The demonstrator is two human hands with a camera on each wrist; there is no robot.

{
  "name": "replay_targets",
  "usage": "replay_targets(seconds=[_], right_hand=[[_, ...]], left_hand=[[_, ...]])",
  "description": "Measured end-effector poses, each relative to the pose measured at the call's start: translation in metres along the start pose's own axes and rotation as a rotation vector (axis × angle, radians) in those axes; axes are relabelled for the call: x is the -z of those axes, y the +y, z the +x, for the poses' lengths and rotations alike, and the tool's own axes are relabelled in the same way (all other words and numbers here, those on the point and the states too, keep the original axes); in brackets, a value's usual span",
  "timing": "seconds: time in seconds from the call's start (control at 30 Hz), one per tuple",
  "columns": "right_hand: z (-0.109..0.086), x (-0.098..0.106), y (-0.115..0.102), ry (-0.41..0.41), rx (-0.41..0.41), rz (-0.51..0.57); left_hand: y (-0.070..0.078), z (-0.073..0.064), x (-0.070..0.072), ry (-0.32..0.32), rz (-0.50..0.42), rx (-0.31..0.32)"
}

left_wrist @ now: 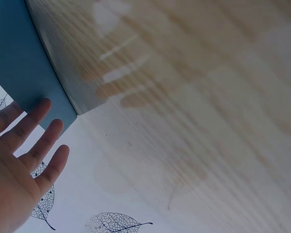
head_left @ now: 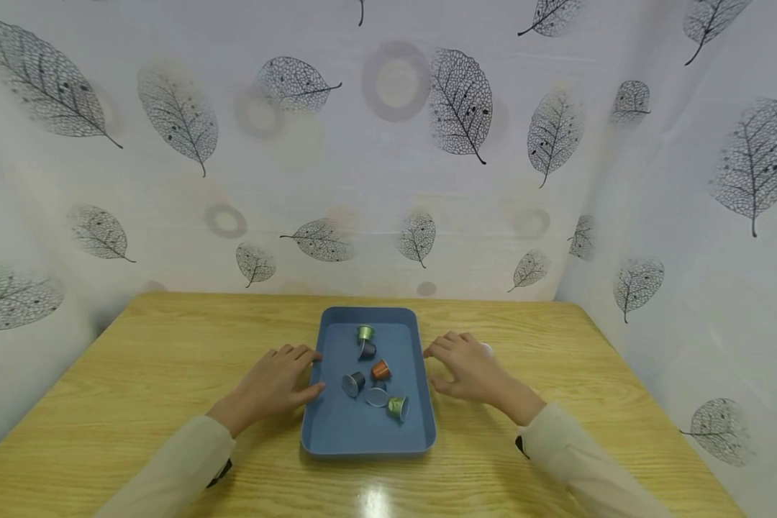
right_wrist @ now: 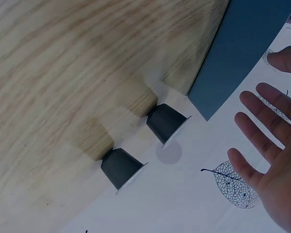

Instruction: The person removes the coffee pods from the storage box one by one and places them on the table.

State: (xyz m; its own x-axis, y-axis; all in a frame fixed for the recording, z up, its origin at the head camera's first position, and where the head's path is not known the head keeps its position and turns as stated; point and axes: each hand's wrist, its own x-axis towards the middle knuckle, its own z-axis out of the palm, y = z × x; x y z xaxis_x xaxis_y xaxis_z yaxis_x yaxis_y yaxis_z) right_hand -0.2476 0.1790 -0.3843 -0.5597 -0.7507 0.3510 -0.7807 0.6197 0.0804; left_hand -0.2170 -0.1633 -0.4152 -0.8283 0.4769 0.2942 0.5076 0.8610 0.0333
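Note:
A blue rectangular tray (head_left: 337,432) holds several coffee capsules. Toward its far end lie a green capsule (head_left: 365,332) and a dark one (head_left: 367,350). Nearer the middle are an orange capsule (head_left: 380,370), a dark grey one (head_left: 354,383) and one showing its silver lid (head_left: 377,397). Another green capsule (head_left: 398,408) lies tipped closer to me. My left hand (head_left: 275,381) is at the tray's left rim, fingers spread and thumb tip overlapping the edge. Beside the right rim, my right hand (head_left: 469,367) has relaxed, spread fingers and holds nothing.
Two black capsules, one by the tray (right_wrist: 166,124) and one farther off (right_wrist: 121,168), stand on the wooden table (head_left: 168,388) at the tray's right, mostly hidden by my right hand in the head view. Leaf-patterned cloth (head_left: 375,180) hangs behind and along the sides.

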Motion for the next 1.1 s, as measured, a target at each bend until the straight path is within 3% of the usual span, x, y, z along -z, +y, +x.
replay_targets(seconds=[0.2,0.57,1.1], right_hand=[[0.003,-0.001,-0.007,0.007,0.033,0.000],[0.004,-0.004,-0.020,-0.063,0.043,0.017],[0.002,-0.007,-0.036,-0.086,0.126,-0.027]], left_hand=[[0.000,0.000,-0.001,-0.003,-0.002,0.003],[-0.001,0.000,-0.002,-0.014,-0.009,0.009],[0.000,0.000,0.001,0.011,-0.012,-0.007]])
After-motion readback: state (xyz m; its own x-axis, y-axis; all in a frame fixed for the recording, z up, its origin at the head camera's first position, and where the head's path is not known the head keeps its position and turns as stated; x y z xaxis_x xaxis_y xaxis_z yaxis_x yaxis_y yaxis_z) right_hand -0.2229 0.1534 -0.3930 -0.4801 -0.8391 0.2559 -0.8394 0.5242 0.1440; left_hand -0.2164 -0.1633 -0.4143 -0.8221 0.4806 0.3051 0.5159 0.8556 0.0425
